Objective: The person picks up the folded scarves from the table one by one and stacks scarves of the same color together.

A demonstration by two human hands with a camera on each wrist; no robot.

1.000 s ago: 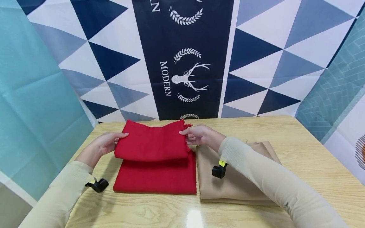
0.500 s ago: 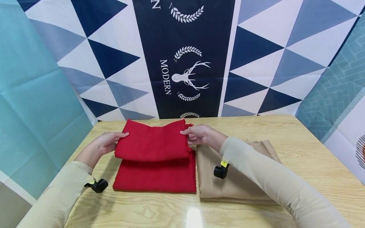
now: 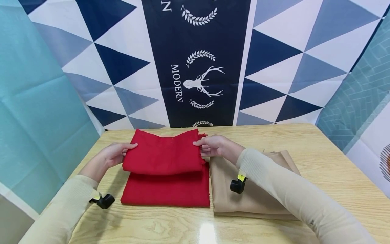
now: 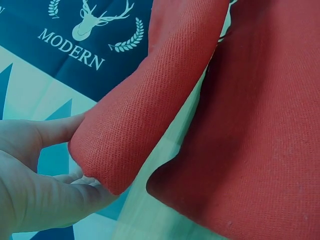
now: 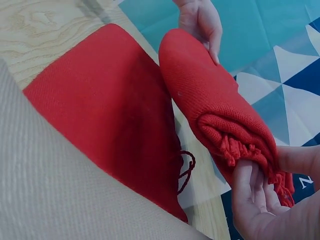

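The right hand (image 5: pixel 260 200) pinches the red scarf's (image 5: pixel 210 105) fringed end between thumb and fingers (image 5: pixel 245 182); the left hand (image 5: pixel 200 22) grips the far end.

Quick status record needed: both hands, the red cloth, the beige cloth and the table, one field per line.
left hand: grips the left end of the lifted fold
right hand: pinches the right, fringed end of the same fold
red woven scarf with fringe: far half raised and doubled over, near half flat on the table
folded beige cloth: lies flat, right of the scarf, under the right forearm
light wooden table: carries both cloths
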